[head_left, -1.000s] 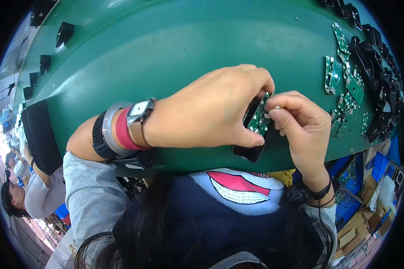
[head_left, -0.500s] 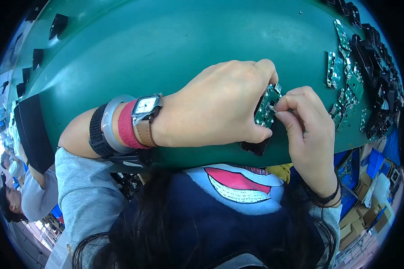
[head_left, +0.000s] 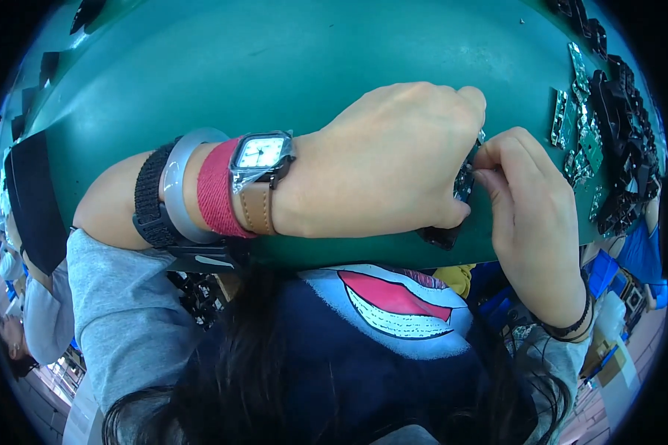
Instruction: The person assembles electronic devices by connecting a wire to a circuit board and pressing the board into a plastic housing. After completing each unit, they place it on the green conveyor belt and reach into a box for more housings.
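Green work surface (head_left: 334,59) takes up most of the view, pretty shiny, with its sides curving away thanks to the fisheye. Big bare stretch in the middle, one tiny bright speck (head_left: 522,21) near the far side, and all the clutter is over on the right: a loose scatter of green circuit boards (head_left: 590,148), then a long heap of black parts (head_left: 634,148) right along that edge. Over on the left there's a large black panel (head_left: 35,200), with smaller dark pieces lined up beyond it. Room-wise it looks like a busy workshop. Someone's grey sleeve (head_left: 46,315) shows at lower left, a blue bin (head_left: 605,274) and some cardboard (head_left: 594,360) sit low on the right, and a bit of yellow cloth (head_left: 456,282) peeks out by the near edge.

As for the person, they've got a black housing (head_left: 441,238) just in from that near edge, right of centre, with a green board (head_left: 464,185) showing inside it. The left hand (head_left: 393,163) has its grip curled around the housing, thumb on the near end, fingers over the far end. The right hand (head_left: 538,196) is right beside the board, thumb and index fingertips pressed together; can't tell what, if anything, is pinched there. Wristwatch (head_left: 261,154) on the left wrist, by the way.
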`<state>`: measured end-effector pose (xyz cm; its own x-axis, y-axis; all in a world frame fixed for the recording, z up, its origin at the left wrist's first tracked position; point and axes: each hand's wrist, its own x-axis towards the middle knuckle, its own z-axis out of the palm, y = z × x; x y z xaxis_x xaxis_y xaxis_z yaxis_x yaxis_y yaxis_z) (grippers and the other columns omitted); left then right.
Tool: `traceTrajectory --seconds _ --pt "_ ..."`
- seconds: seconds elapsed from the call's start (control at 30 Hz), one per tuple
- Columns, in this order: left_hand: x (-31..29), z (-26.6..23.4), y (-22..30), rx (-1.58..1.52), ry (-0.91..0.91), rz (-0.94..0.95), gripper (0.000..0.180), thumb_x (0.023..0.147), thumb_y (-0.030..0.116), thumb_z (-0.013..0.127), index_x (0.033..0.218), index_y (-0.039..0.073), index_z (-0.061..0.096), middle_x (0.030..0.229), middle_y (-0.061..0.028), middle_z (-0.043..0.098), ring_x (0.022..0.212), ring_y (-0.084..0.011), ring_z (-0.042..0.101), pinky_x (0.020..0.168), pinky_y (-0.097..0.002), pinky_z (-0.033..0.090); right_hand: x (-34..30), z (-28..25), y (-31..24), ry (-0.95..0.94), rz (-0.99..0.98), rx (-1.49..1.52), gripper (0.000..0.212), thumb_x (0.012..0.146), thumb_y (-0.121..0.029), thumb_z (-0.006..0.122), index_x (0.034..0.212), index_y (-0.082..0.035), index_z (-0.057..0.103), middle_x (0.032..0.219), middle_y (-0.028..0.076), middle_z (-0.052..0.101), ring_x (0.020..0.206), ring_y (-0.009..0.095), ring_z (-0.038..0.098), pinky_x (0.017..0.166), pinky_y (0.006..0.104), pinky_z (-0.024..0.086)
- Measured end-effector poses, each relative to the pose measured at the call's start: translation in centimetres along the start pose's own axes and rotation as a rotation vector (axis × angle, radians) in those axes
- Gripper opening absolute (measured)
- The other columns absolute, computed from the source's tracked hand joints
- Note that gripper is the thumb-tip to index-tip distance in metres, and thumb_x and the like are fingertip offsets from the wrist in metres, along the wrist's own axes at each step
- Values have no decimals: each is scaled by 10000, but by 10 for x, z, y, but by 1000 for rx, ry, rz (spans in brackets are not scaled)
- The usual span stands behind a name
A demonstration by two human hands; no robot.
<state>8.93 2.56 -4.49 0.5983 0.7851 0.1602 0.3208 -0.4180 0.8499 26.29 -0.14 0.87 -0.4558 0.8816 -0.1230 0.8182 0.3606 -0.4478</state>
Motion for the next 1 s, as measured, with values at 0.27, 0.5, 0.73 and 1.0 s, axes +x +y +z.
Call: traceTrajectory --seconds 0.27,0.5,0.73,1.0 --pt "-2 4 -1 -3 5 -21 333 622 94 780 824 -80 580 765 -217 624 799 -374 638 693 -427 521 15 -10 -10 -172 -78 -244 98 812 81 533 896 32 524 825 182 540 772 379 564 656 412 451" --pt "-1 1 3 -61 -16 -50 299 623 77 777 828 -64 612 791 -207 639 804 -364 643 709 -415 525 14 -13 0 -125 -83 4 137 841 88 513 958 24 483 836 198 617 752 392 608 624 393 482" --pt "-2 4 0 -191 12 -37 217 634 47 751 810 -42 658 791 -194 662 796 -350 660 710 -408 535 27 -13 -32 -196 129 -335 156 838 85 541 935 3 451 824 208 636 814 405 635 656 384 504" --pt "3 -3 3 -70 -72 -140 216 620 51 745 770 -56 633 751 -202 645 761 -344 664 668 -402 542 43 -22 38 -381 215 442 269 738 84 692 912 -20 516 776 3 598 720 59 597 675 172 487"
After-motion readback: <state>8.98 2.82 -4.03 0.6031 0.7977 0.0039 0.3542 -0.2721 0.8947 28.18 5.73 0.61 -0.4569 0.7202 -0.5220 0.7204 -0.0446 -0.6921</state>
